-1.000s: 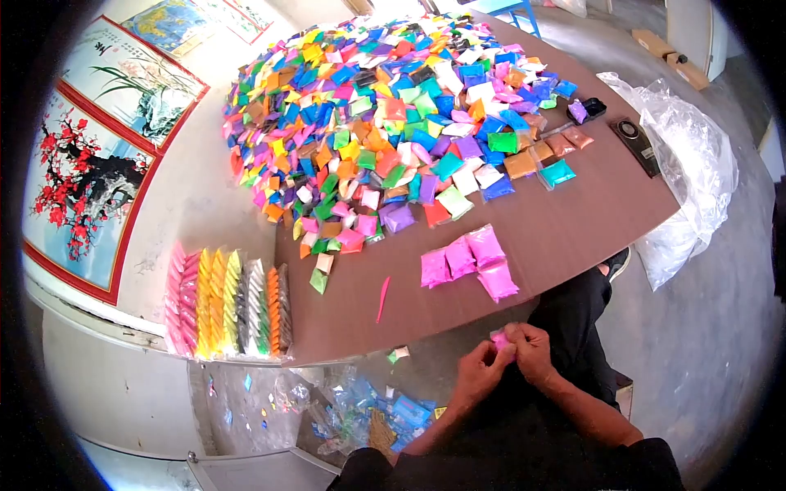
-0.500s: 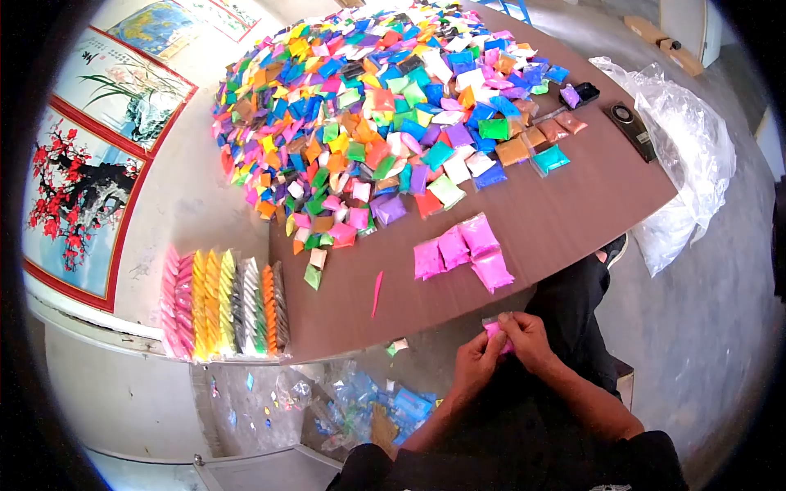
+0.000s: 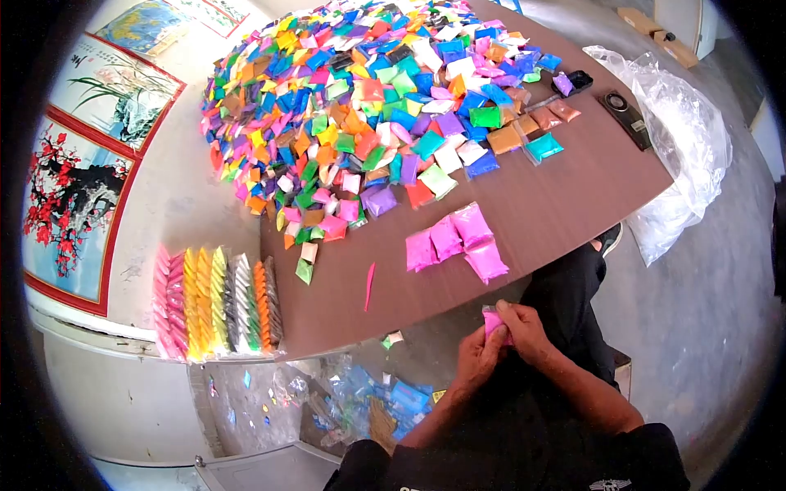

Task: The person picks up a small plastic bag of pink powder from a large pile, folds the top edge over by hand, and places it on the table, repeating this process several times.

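Hardly moved since a second ago, the left hand (image 3: 477, 362) and right hand (image 3: 524, 334) both pinch a pink packet (image 3: 494, 321) just below the worktop (image 3: 573, 196) edge, with four pink packets (image 3: 454, 241) grouped on it before the untouched mixed-colour heap (image 3: 368, 106).

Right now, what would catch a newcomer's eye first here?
A huge heap of colourful packets covers the far half of the brown table. Nearer, a cluster of pink packets lies by its edge. Just off it, the left hand and right hand pinch one pink packet.
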Demonstrator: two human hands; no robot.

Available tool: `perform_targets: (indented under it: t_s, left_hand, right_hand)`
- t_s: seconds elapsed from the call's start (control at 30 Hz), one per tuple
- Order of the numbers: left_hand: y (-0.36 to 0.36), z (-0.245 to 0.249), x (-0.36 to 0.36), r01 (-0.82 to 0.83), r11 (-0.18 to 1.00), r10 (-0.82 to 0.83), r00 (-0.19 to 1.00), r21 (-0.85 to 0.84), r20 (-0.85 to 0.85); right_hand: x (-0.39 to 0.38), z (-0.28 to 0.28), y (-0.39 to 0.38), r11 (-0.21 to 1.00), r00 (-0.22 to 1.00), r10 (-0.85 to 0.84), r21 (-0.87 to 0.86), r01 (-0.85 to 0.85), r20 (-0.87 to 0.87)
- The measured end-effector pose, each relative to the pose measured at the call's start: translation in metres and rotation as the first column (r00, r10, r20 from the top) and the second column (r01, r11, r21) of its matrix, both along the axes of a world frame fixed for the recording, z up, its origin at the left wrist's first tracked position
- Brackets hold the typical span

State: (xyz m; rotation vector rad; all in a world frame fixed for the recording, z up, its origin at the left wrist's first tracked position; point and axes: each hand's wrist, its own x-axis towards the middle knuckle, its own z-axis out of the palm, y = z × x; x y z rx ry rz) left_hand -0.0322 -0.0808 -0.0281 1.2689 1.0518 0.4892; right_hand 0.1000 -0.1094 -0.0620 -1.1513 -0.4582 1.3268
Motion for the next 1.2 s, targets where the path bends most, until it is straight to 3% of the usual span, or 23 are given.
perform_targets:
  t_s: [0.13, 0.27, 0.33, 0.47, 0.67, 0.73, 0.87, 0.93, 1.03, 1.2]
  left_hand:
    - [0.003, 0.002, -0.005, 0.062, 0.998, -0.062, 0.997, -0.015, -0.050]
    - [0.003, 0.010, -0.006, 0.032, 0.996, -0.036, 0.998, -0.086, -0.046]
    - [0.002, 0.009, -0.004, -0.047, 0.990, 0.044, 0.999, -0.131, -0.024]
    - [0.003, 0.001, -0.007, -0.043, 0.990, 0.048, 0.998, -0.131, 0.042]
    - [0.010, 0.002, -0.008, 0.010, 1.000, -0.009, 1.000, -0.025, 0.020]
    - [0.009, 0.007, -0.006, 0.075, 0.990, -0.063, 0.993, 0.121, -0.099]
    - [0.005, -0.008, -0.010, 0.092, 0.986, -0.074, 0.989, 0.138, -0.129]
    - [0.005, -0.013, -0.011, -0.003, 0.996, 0.011, 0.997, 0.090, -0.081]
    - [0.009, -0.013, -0.013, -0.020, 0.997, 0.022, 0.999, 0.071, -0.028]
    - [0.011, -0.014, -0.007, -0.046, 0.994, 0.043, 0.999, 0.099, 0.030]
  right_hand:
    - [-0.005, -0.008, -0.001, 0.999, 1.000, -0.012, 0.038, 0.012, -0.001]
    - [-0.008, -0.001, -0.001, 0.993, 0.997, -0.063, 0.108, 0.058, 0.042]
    - [-0.007, -0.007, -0.005, 0.997, 0.996, -0.006, 0.075, -0.001, 0.090]
    - [-0.005, -0.005, -0.003, 0.991, 0.983, 0.009, 0.130, -0.034, 0.182]
    - [-0.004, -0.013, -0.001, 0.997, 0.999, 0.003, 0.079, -0.007, 0.044]
    - [-0.003, -0.012, 0.000, 0.998, 1.000, 0.011, 0.061, -0.011, 0.006]
    - [-0.005, -0.008, 0.001, 0.994, 0.987, -0.056, 0.103, 0.041, 0.148]
    - [-0.006, -0.010, 0.000, 0.993, 0.990, -0.014, 0.122, -0.004, 0.142]
    - [-0.004, -0.012, -0.001, 0.984, 0.976, 0.033, 0.163, -0.069, 0.214]
    - [-0.003, -0.017, 0.001, 0.991, 0.988, 0.032, 0.123, -0.051, 0.148]
